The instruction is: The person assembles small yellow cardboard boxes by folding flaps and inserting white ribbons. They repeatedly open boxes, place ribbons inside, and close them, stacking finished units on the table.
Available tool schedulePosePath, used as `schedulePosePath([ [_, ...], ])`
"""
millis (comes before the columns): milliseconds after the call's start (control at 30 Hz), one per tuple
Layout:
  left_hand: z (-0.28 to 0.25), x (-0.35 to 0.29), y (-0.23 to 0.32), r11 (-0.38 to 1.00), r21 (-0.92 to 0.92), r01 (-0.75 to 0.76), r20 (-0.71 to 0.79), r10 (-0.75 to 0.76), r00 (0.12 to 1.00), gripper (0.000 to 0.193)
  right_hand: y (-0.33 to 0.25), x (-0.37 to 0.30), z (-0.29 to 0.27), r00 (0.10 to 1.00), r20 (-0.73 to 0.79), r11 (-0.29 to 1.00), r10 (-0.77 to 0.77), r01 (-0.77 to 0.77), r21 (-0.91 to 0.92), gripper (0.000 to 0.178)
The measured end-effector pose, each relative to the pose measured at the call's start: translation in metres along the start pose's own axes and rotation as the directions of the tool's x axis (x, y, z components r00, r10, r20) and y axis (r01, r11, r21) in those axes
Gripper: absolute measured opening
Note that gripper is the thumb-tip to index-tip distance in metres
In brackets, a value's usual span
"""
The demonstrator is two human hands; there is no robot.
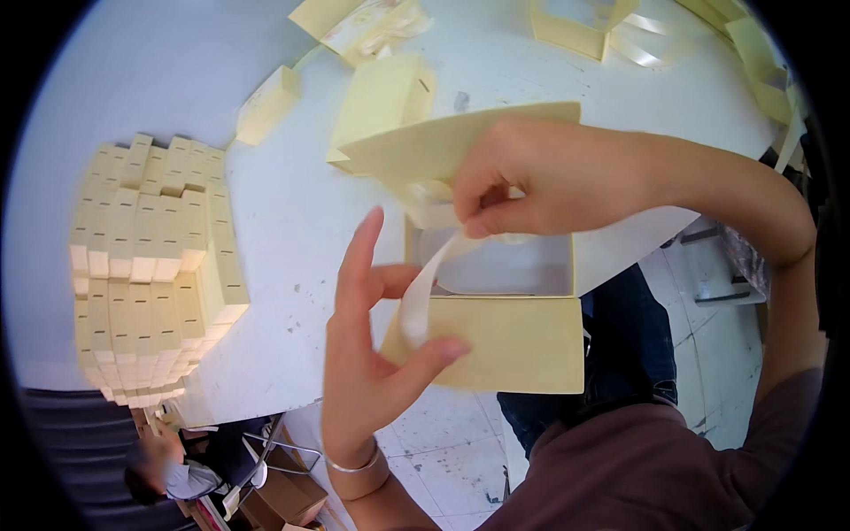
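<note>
One white ribbon [422, 296] runs from right hand [531, 181] toward left hand [363, 345].

Your right hand [522, 181] covers part of the raised lid and interior of the cream gift box [509, 345], and your curled fingers hide the upper end of the satin ribbon [416, 305]. You can't tell where its lower end stops beside your left hand [367, 332]. The top edge cuts off the open box [568, 37]. Dark marks on the stacked boxes [146, 230] are too small to read; the seated person [190, 480] is blurred.
</note>
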State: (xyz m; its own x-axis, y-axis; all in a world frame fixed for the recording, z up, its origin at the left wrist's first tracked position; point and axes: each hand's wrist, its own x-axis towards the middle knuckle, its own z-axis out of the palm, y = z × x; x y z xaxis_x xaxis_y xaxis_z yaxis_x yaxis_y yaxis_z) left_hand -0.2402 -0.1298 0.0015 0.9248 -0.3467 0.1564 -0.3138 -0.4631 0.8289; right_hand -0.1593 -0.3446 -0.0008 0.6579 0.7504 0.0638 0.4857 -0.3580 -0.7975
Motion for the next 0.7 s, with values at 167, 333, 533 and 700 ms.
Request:
schedulePosePath([
  [167,0.011,0.005,0.007,0.992,0.057,0.114,-0.12,-0.106,0.987,0.037,-0.022,-0.011,-0.017,0.974,0.057,0.95,0.221,-0.201,-0.239,0.014],
  [333,0.012,0.002,-0.003,0.996,0.024,0.084,-0.072,-0.082,0.994,0.013,-0.014,-0.027,0.006,0.86,-0.302,0.801,-0.413,0.184,-0.57,0.018],
  [533,0.014,0.003,0.007,0.985,-0.047,0.166,-0.039,-0.168,0.985,0.022,-0.019,-0.006,0.028,0.995,-0.102,0.93,0.021,0.018,0.368,0.016],
  [700,-0.018,-0.01,0.003,0.942,0.333,-0.049,0.324,-0.066,0.944,0.065,0.02,0.004,0.043,0.978,-0.033,0.711,0.205,-0.126,0.692,0.007],
])
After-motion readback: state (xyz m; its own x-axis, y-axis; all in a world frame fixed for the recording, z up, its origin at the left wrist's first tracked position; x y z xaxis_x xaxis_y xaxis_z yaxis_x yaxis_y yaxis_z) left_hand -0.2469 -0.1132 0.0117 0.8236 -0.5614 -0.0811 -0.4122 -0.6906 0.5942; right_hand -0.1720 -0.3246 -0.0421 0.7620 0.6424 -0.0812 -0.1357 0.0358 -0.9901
